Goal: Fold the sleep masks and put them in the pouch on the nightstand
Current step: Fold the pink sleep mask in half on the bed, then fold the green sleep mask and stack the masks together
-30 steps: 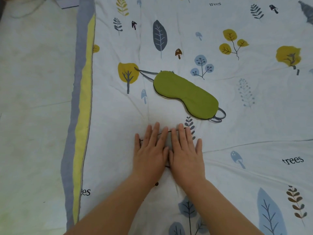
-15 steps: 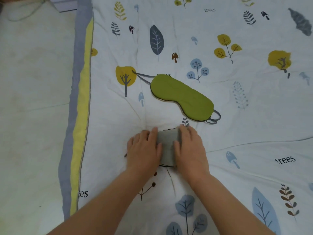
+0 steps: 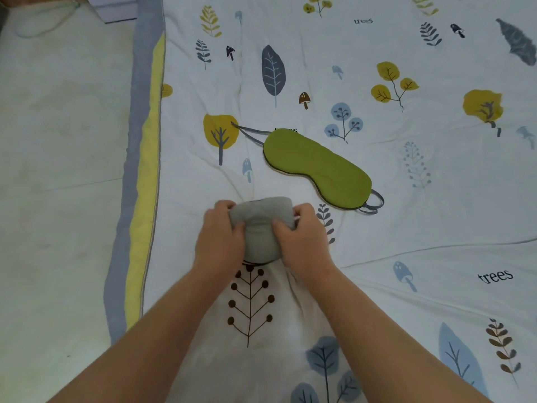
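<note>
A folded grey sleep mask (image 3: 259, 228) is held between both my hands just above the patterned quilt. My left hand (image 3: 220, 238) grips its left side, thumb on top. On the right side my right hand (image 3: 302, 238) pinches it the same way. A green sleep mask (image 3: 315, 167) with grey straps lies flat and unfolded on the quilt, a little beyond and to the right of my hands. No pouch or nightstand is in view.
The white quilt (image 3: 406, 228) with tree and leaf prints covers the bed; its grey and yellow border (image 3: 142, 181) runs down the left. Pale floor (image 3: 58, 170) lies left of it. A light box corner (image 3: 116, 10) shows at the top left.
My hands went from pressing flat on the grey mask to gripping its two sides and lifting the folded bundle. The green mask has not moved.
</note>
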Available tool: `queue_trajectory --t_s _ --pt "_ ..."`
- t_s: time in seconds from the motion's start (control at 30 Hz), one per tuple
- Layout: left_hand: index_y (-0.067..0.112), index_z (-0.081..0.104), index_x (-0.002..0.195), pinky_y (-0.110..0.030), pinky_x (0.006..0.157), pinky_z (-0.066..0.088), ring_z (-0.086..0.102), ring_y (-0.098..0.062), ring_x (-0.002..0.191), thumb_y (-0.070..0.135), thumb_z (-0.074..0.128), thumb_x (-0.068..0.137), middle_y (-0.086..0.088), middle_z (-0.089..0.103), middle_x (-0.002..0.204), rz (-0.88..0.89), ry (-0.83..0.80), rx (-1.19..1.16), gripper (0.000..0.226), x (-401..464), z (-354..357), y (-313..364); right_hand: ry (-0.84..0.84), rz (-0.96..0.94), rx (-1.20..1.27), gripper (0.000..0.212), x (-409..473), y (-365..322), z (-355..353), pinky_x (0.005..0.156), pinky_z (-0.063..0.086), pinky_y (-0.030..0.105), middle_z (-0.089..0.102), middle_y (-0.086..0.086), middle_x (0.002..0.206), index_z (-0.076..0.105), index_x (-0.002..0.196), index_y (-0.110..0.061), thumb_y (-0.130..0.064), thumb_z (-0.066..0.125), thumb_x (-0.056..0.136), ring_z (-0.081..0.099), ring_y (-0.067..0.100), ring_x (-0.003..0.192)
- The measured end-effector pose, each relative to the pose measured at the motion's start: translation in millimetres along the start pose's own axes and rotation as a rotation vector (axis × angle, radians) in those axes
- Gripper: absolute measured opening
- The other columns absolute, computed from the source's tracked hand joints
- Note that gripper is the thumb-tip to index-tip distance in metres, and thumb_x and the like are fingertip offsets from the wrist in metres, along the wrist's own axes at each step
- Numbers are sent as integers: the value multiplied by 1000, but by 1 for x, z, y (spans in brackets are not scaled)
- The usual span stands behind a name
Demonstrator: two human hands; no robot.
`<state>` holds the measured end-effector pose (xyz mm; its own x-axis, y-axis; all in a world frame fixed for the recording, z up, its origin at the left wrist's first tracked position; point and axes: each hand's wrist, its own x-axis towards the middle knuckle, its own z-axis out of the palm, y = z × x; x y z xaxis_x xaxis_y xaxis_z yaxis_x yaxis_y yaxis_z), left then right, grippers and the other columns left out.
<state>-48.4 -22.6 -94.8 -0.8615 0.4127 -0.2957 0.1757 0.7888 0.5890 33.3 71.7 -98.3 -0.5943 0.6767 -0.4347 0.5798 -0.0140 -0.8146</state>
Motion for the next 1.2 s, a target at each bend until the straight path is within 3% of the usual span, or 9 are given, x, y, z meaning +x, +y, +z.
queue_trajectory --t_s 0.13,0.27,0.47,0.6,0.8,0.9,1.0,1.1,1.2 --pt "6 45 121 -33 77 36 49 -27 93 12 44 91 -18 49 120 -39 60 73 31 23 -17 -12 -56 -56 8 14 17 -15 28 61 36 29 43 -9 66 41 91 -15 -19 54 86 42 9 60" --pt "4 46 120 -33 77 37 53 -34 100 14 44 92 -21 49 120 -111 14 144 30 35 -20 -28 -114 -50 -93 12 27 -14 45 52 30 22 40 -9 67 40 91 -15 -18 51 88 42 11 63" --pt "6 49 119 -33 77 38 54 -33 97 19 42 93 -22 53 116 -135 -40 194 30 42 -17 -32 -197 25 -159 25 31 -9 43 69 36 29 51 0 87 51 108 -7 -24 49 90 48 18 81" --pt "8 49 123 -44 88 45 53 -35 105 20 43 90 -20 51 121 -159 8 220 35 45 -27 -18 -186 25 -181 14 31 -10 19 65 39 28 54 -2 80 53 93 -13 -26 48 90 51 18 79" --pt "13 50 126 -48 97 43 49 -34 113 20 42 92 -17 48 127 45 3 251 36 53 -21 24 32 84 -304 19 39 -2 -49 72 48 37 63 11 82 57 83 -8 -18 43 90 58 30 79" --pt "14 53 123 -43 94 40 48 -32 113 20 42 91 -16 49 124 159 -67 298 34 60 0 49 171 74 -439 16 46 4 -75 65 39 32 60 12 82 53 78 -13 -15 42 90 52 29 75" --pt "15 53 124 -41 96 37 46 -31 116 20 42 90 -13 49 126 266 -125 392 36 71 25 71 237 62 -488 15 56 13 -91 66 36 32 61 18 101 57 94 -8 -13 43 88 52 31 83" --pt "15 47 130 -42 99 35 43 -29 122 20 39 92 -12 47 133 377 -131 467 39 86 44 88 269 92 -536 30 66 21 -98 73 36 35 51 19 116 50 117 -6 -17 43 90 49 35 102" --pt "15 36 140 -41 108 28 30 -26 136 18 38 93 -11 32 150 484 -99 527 46 102 57 96 254 122 -594 38 73 27 -98 86 39 41 44 19 123 44 127 -10 -26 43 92 41 35 113"
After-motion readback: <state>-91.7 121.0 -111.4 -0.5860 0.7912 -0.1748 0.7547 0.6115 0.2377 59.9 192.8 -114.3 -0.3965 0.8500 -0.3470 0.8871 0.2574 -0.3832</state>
